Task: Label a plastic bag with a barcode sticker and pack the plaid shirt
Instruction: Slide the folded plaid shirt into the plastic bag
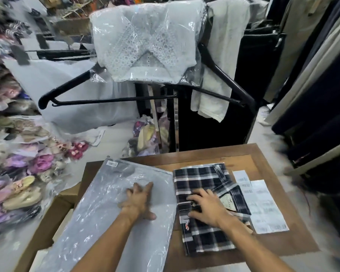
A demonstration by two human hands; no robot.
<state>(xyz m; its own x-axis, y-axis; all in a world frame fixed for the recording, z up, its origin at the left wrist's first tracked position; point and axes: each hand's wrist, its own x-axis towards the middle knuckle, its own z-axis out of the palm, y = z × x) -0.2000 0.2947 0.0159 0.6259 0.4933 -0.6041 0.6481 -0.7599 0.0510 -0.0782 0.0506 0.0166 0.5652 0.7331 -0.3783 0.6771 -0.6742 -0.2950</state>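
Observation:
A clear plastic bag (pixel 106 218) lies flat over the left part of the wooden table (pixel 263 158), with a small barcode sticker (pixel 112 163) at its far corner. My left hand (pixel 138 201) presses flat on the bag with straight fingers. Beside the bag on the right lies the folded black-and-white plaid shirt (pixel 200 179), its neck label showing. My right hand (pixel 204 207) rests on the shirt's middle with fingers spread and slightly bent. Sheets of barcode stickers (pixel 267 211) lie to the right of the shirt.
A bagged white lace garment (pixel 145 42) sits on black hangers (pixel 106 101) ahead. Bagged shoes and slippers (pixel 24 185) pile up at the left. Cardboard boxes (pixel 53 211) stand left of the table. Dark clothes (pixel 322 85) hang at the right.

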